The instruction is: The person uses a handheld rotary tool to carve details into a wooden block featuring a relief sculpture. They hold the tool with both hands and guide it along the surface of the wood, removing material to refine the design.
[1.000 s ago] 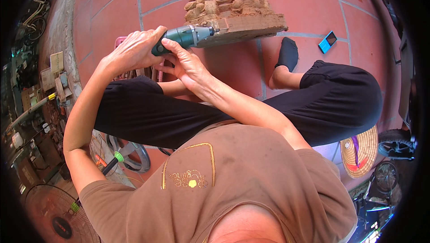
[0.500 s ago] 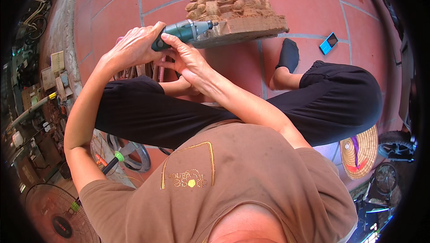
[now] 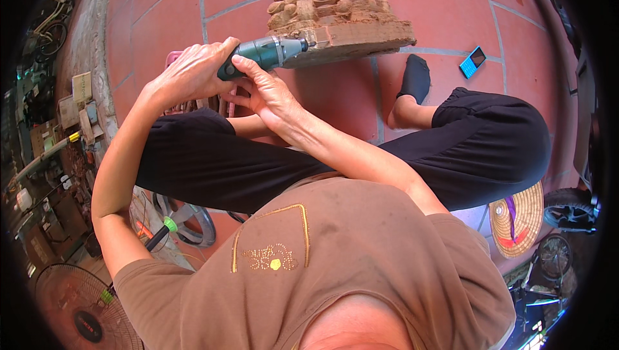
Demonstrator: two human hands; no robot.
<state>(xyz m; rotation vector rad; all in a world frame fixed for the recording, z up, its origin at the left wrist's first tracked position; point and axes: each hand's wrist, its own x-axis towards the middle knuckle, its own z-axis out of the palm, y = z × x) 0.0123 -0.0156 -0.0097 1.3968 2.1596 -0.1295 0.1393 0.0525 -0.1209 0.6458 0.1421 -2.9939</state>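
Note:
Both hands are wrapped round a dark green rotary tool (image 3: 263, 52) with a grey collar and black nose. My left hand (image 3: 193, 74) grips its rear end from the left, fingers partly hidden. From below, my right hand (image 3: 267, 92) closes on the body, thumb along the near side. The tool's tip lies at the near left edge of a carved wooden piece (image 3: 335, 5), by its flat base. Whether the bit touches the wood, I cannot tell. Relief carving covers the piece's upper part, and its far end runs out of view.
A blue mobile phone (image 3: 472, 62) lies on the red tiled floor (image 3: 451, 2), right of my socked foot (image 3: 416, 79). Behind my hands is a bundle of thin carving tools, partly hidden. A fan (image 3: 84, 314) and a woven hat (image 3: 516, 220) are at the near sides.
The rotary tool's nose has shifted slightly toward me along the base's edge, both hands moving with it. The carved piece has stayed in place.

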